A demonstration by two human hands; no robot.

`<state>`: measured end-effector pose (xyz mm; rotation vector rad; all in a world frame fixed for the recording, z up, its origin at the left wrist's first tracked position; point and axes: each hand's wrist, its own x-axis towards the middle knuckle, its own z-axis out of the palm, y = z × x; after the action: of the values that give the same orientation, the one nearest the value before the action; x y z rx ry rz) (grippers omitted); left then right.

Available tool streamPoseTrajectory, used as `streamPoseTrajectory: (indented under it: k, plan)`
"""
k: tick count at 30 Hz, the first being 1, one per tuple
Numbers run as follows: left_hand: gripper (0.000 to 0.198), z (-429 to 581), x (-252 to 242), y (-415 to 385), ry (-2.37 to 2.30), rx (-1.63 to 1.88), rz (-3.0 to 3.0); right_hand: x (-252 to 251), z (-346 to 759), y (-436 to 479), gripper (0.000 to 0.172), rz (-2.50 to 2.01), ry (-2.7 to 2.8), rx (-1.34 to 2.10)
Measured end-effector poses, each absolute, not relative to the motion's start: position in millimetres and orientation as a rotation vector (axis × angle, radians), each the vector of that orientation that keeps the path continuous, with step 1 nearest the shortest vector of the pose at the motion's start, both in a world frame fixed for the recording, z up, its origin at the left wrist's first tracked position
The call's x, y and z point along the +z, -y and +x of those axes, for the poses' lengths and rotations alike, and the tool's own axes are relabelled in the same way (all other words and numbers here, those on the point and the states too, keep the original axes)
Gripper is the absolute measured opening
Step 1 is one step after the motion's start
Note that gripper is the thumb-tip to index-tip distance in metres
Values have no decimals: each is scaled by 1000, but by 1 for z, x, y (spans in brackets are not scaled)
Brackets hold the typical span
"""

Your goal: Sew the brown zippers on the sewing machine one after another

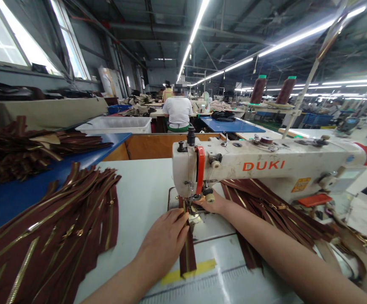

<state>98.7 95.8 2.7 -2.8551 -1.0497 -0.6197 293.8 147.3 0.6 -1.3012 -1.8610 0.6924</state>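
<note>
Head view: zip strip under machine needle, near end on tabletop. Left hand: grip flat, unclosed, pressing strip. Right hand: far side, grip unclear. Step: likely stitching; next calls for straight feeding.

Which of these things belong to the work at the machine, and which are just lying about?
Seemingly part of the work:
- sewing machine
- brown zipper strip by the left hand
- zipper pile left of the machine

Seemingly just lying about:
- white bin
- dark bundle behind
</note>
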Motion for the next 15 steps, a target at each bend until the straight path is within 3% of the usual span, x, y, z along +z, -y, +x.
streamPoseTrajectory:
  k: [15]
  plan:
    - [31,97,1,-96,942,-651,-2814,2,292,-148,9,-1228,1901,724]
